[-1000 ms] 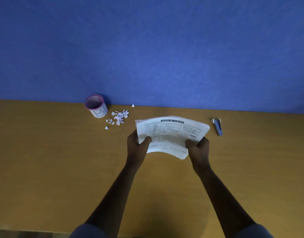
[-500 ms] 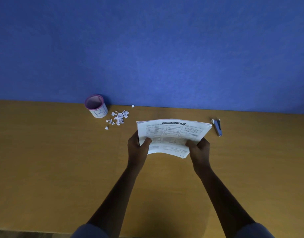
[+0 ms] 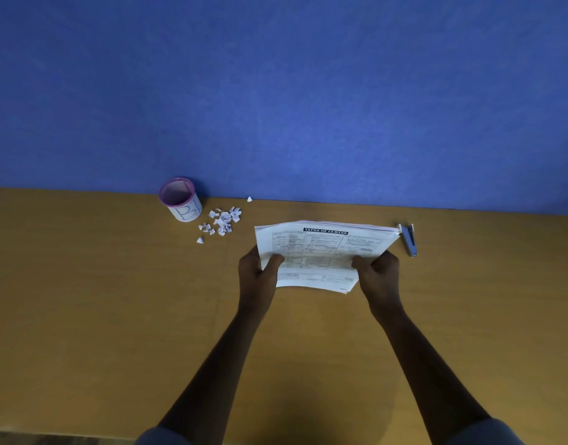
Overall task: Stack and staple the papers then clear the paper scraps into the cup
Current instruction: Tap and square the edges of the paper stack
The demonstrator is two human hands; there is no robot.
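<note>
- Fingers [image 3: 273, 261] of the left hand [image 3: 255, 277] and right hand [image 3: 379, 274] grip the papers [image 3: 324, 248] by both side edges, held over the table [image 3: 83, 300].
- Just right of the papers lies the stapler [image 3: 408, 240].
- Farther left, the paper scraps [image 3: 224, 220] lie beside the cup [image 3: 181, 202].

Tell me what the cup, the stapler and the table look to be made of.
Cup: likely paper or thin plastic, matte white wall with a hand-drawn mark, pink rim. Stapler: seemingly blue plastic with a shiny metal end. Table: probably laminated wood, smooth ochre surface with a soft sheen.
</note>
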